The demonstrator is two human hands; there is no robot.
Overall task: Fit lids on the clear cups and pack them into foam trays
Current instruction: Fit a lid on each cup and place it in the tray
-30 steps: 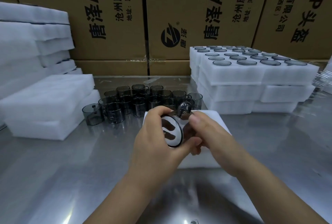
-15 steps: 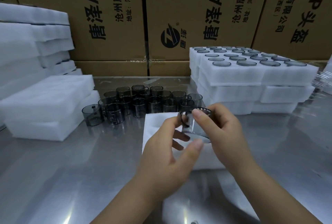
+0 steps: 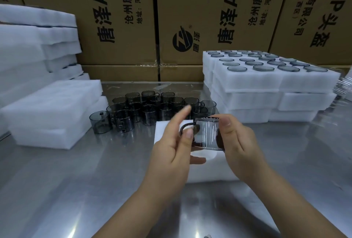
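Cartons (image 3: 118,18) wall off the back of the steel table (image 3: 66,190). Blank foam slabs (image 3: 38,47) are stacked at left. At right, stacked trays (image 3: 266,83) hold lidded cups (image 3: 262,68) in the top layer. Loose cups (image 3: 152,108) cluster mid-table, just behind a tray (image 3: 209,171) lying under the hands.

The right hand (image 3: 238,142) grips the cup (image 3: 207,133) above that tray as it did half a second ago, thumb on the upper edge, handle (image 3: 183,128) to the left. The left hand (image 3: 167,148) has changed. Its thumb, then at the cup's lower edge, now touches the handle. Its fingers have spread loose, and the index finger is raised and blurred.
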